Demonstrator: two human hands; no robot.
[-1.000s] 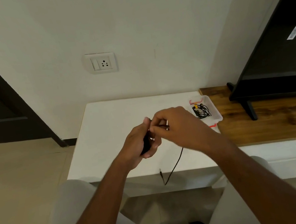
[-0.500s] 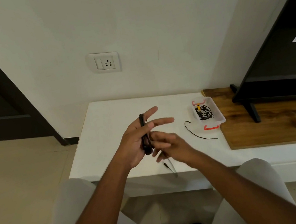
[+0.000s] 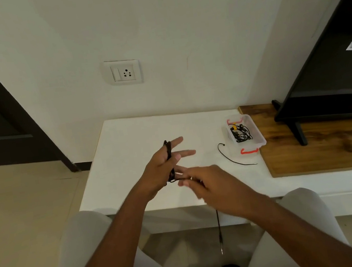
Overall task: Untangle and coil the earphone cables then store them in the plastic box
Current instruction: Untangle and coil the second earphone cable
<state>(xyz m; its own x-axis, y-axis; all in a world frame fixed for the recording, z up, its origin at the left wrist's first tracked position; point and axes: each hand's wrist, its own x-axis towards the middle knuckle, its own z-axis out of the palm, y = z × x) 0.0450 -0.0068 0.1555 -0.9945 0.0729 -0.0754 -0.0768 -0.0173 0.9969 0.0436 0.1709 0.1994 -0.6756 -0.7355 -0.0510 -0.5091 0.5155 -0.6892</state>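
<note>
My left hand [image 3: 161, 168] is raised over the white table [image 3: 126, 140] with its fingers spread straight. A black earphone cable [image 3: 169, 155] is wound in a coil around them. My right hand [image 3: 214, 184] is just right of and below the left hand and pinches the free strand of the same cable. The strand's tail with the jack [image 3: 220, 236] hangs below the table's front edge. The clear plastic box [image 3: 260, 141] with red clips stands at the table's right side and holds tangled black earphones. A second loose black cable [image 3: 231, 158] lies beside the box.
A wooden board [image 3: 324, 152] adjoins the table on the right and carries a black TV stand [image 3: 298, 133]. A wall socket [image 3: 123, 72] is above the table. A dark door frame is at the left. My knees are under the front edge.
My right hand came off the top of the left hand and dropped to its lower right. The left fingers opened out straight. The cable's jack now hangs lower, below the table edge.
</note>
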